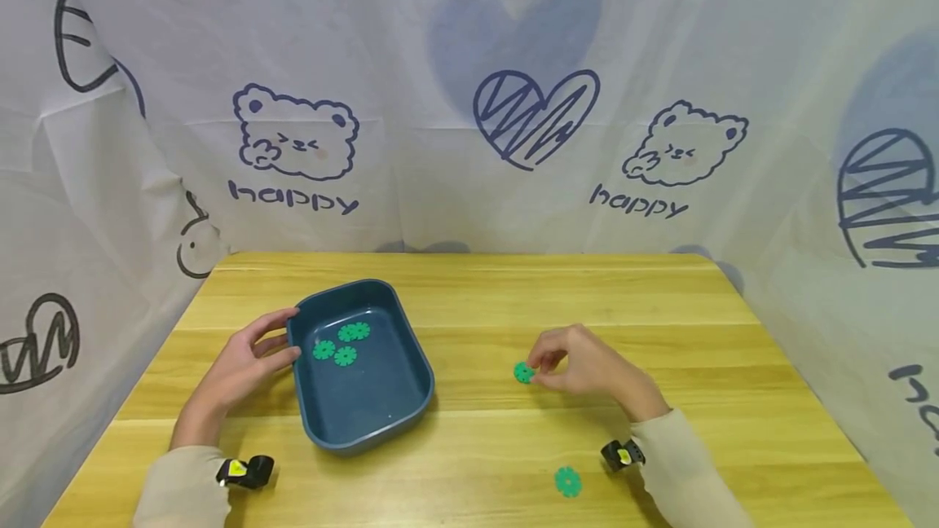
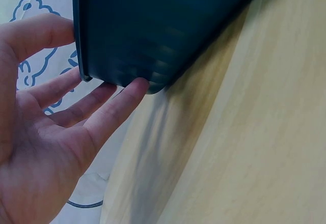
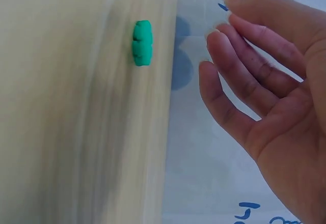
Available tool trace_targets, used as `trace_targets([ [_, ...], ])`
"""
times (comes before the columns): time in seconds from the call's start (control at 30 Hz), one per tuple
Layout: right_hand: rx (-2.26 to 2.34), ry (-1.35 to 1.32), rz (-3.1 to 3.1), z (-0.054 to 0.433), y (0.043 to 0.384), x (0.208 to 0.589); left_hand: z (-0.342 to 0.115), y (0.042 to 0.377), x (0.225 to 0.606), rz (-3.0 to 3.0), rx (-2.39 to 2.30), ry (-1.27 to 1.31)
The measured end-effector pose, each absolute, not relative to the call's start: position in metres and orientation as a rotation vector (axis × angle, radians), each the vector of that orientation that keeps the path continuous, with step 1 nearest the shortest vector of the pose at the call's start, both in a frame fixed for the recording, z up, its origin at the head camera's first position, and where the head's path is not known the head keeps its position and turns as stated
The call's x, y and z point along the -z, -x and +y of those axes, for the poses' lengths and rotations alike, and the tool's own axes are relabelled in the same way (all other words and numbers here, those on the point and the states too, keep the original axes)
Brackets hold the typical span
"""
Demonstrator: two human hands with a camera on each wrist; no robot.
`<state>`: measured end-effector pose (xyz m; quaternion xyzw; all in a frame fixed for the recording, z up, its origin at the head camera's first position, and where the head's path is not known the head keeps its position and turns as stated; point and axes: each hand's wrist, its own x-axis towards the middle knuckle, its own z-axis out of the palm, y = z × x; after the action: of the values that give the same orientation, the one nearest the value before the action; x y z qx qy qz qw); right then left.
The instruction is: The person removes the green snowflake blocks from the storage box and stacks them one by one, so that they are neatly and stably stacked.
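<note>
Several green notched plastic discs (image 1: pixel 345 356) lie inside a dark blue tray (image 1: pixel 367 422) on the left half of the table. My left hand (image 1: pixel 238 361) touches the tray's left side; in the left wrist view its spread fingers (image 2: pixel 119 107) rest against the outer wall, thumb at the rim. Right of the tray, another green disc (image 1: pixel 523 372) lies on the wood beside my right hand (image 1: pixel 579 361). In the right wrist view a gap separates this disc (image 3: pixel 142 43) from the loosely bent fingers (image 3: pixel 221 51), which hold nothing.
One more green disc (image 1: pixel 568 481) lies toward the front of the wooden table (image 1: pixel 484 463), left of the right wrist camera (image 1: pixel 622 455). A pale printed cloth (image 1: pixel 411 178) hangs behind the table and along both sides.
</note>
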<state>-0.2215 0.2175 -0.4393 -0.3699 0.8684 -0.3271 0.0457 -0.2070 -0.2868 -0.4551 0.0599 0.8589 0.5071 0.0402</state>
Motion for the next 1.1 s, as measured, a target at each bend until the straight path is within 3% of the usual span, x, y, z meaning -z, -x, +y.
trace_targets([
  [0.2,0.977,1.257,2.503,0.23,0.202,0.447,-0.287,0.208,0.456,2.644,-1.543,-0.189],
  [0.63,0.841,1.251,2.298,0.252,0.161,0.461,-0.287,0.208,0.455,2.616,-1.57,-0.172],
  [1.1,0.815,1.257,2.343,0.247,0.158,0.463,-0.288,0.207,0.456,2.606,-1.597,-0.187],
])
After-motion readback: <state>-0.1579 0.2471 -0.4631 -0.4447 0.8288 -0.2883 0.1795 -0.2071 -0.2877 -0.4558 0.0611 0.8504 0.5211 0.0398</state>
